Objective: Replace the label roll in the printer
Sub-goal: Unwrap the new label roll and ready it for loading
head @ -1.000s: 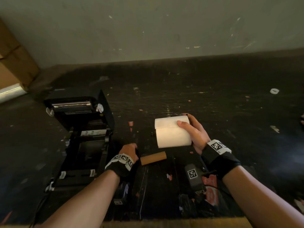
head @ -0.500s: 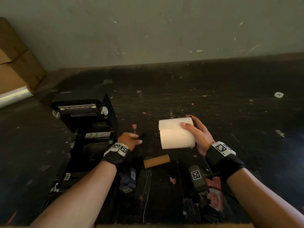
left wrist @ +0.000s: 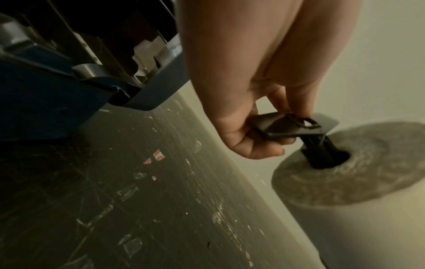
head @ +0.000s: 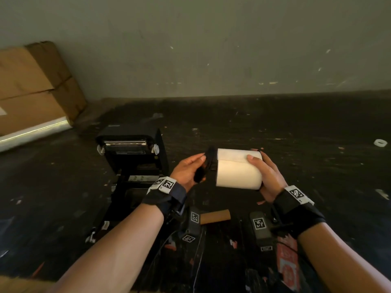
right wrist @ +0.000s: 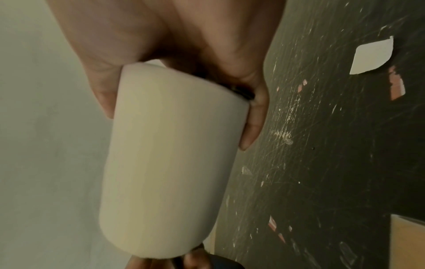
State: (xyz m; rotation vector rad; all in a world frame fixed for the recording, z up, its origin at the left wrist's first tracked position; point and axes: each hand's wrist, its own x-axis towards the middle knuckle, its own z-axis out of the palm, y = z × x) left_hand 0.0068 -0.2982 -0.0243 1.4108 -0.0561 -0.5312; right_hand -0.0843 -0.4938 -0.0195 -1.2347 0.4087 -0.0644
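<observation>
My right hand [head: 264, 172] grips a white label roll [head: 238, 169], held on its side above the dark table; the same label roll [right wrist: 165, 163] fills the right wrist view. My left hand [head: 190, 169] pinches a black plastic spindle holder [head: 206, 166] against the roll's left end. In the left wrist view the spindle holder [left wrist: 292, 125] has its stem in the core hole of the roll [left wrist: 352, 167]. The black printer [head: 131, 163] stands open at the left, its lid tilted back. An empty brown cardboard core [head: 214, 216] lies on the table below my hands.
Cardboard boxes [head: 36, 87] are stacked at the far left against the wall. A small white ring [head: 380, 143] lies at the right of the scratched table [head: 296, 132]. Black tagged devices [head: 260, 227] and a red label [head: 287, 267] sit near the front edge.
My left hand left the table beside the printer, took up the black spindle holder and brought it to the roll's left end. The right hand lifted the roll slightly.
</observation>
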